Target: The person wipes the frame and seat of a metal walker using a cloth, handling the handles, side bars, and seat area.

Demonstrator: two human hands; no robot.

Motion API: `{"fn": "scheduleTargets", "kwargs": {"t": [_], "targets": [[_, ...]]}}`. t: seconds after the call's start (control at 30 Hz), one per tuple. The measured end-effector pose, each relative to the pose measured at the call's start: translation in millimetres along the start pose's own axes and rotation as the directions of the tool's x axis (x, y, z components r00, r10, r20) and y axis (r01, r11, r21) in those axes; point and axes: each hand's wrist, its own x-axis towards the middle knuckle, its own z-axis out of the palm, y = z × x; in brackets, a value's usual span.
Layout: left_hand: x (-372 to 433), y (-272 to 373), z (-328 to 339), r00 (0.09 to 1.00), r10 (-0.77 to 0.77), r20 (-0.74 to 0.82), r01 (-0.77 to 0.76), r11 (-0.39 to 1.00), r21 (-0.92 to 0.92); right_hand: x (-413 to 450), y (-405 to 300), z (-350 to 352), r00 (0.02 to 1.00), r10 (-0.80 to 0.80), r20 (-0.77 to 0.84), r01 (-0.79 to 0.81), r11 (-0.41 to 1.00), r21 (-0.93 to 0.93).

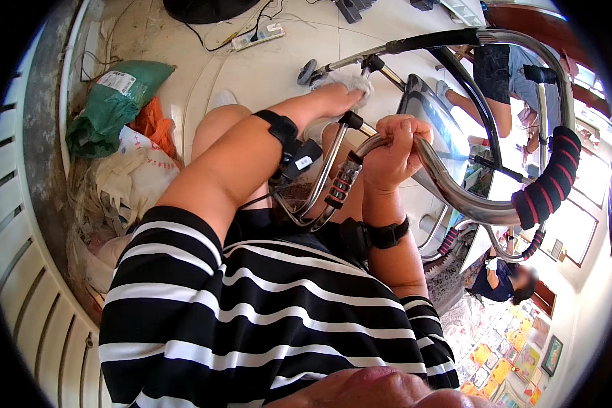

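Observation:
A frame of curved chrome metal tubes with black joints fills the upper right, tilted before me. My right hand is closed around a bent tube of it. A red-striped black foam grip sits farther along this tube. Up and to the left, my left hand grasps a whitish crumpled cloth beside a black-jointed tube; its fingers are partly hidden. Another striped grip, seemingly wrapped in clear film, lies between my forearms. A small caster wheel shows at the frame's far end.
Green bag, orange plastic bag and white sacking lie on the left beside a slatted white railing. A power strip with cables lies on the tiled floor. Two people and another tubular frame are at right.

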Motion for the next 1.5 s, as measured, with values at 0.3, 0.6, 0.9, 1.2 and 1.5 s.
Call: {"fn": "scheduleTargets", "kwargs": {"t": [0.3, 0.6, 0.9, 1.2, 1.5], "targets": [[94.9, 13.3, -14.9, 0.619, 0.362, -0.697, -0.501, 0.865, 0.004, -3.3, -5.1, 3.1, 0.998, 0.051, 0.024, -0.052, 0.998, 0.025], [95.2, 13.7, -21.0, 0.946, -0.113, -0.304, -0.015, 0.92, -0.391, -0.5, -0.6, -0.3, 1.0, -0.023, 0.004, 0.023, 1.0, -0.012], [29.7, 62.1, -7.2, 0.331, 0.578, -0.746, -0.471, 0.786, 0.4, -0.6, 0.5, 3.9, 1.0, -0.02, -0.021, 0.02, 1.0, -0.009], [24.3, 59.5, -8.3, 0.602, 0.79, -0.114, -0.348, 0.388, 0.854, -1.4, -1.0, 2.5, 1.0, 0.011, -0.024, -0.011, 1.0, -0.012], [0.5, 50.9, -6.4, 0.644, 0.763, -0.051, -0.328, 0.336, 0.883, -1.6, 2.3, -0.2, 0.999, -0.043, -0.012, 0.043, 0.998, -0.04]]}}
